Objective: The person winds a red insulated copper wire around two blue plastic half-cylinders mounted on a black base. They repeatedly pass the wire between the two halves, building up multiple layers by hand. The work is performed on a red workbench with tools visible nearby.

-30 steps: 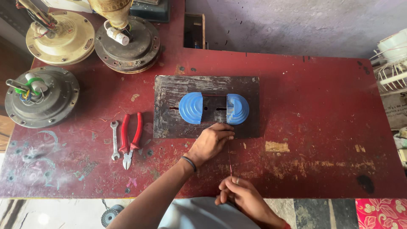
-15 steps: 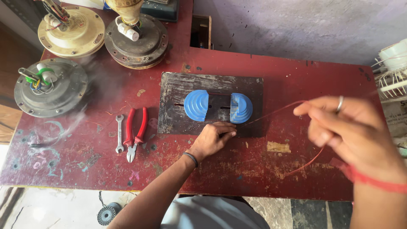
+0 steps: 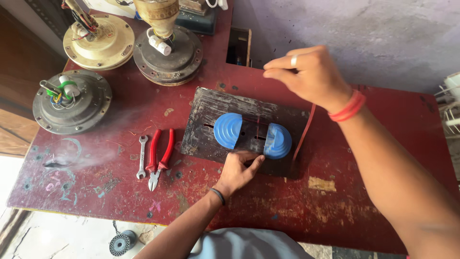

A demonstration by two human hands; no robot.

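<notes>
Two blue half-round formers (image 3: 228, 130) (image 3: 278, 140) sit on a dark wooden board (image 3: 201, 120) on the red table (image 3: 364, 192). My left hand (image 3: 238, 169) rests at the board's front edge, thumb and forefinger touching the base between the formers. I cannot see if it pinches anything. My right hand (image 3: 309, 74) is raised above the board's far right corner, fingers pinched on a thin copper wire (image 3: 303, 132). The wire drops from that hand to the board beside the right former. A thin strand crosses the gap between the formers.
Red-handled pliers (image 3: 158, 158) and a small wrench (image 3: 142, 156) lie left of the board. Three opened fan motors (image 3: 72, 103) (image 3: 98, 41) (image 3: 167, 48) stand at the table's far left. A wire spool (image 3: 122, 242) lies on the floor below. A wall runs behind the table.
My right hand rose from the near table edge, swung out right, and now sits high over the board with the wire drawn up. My left hand stayed at the formers.
</notes>
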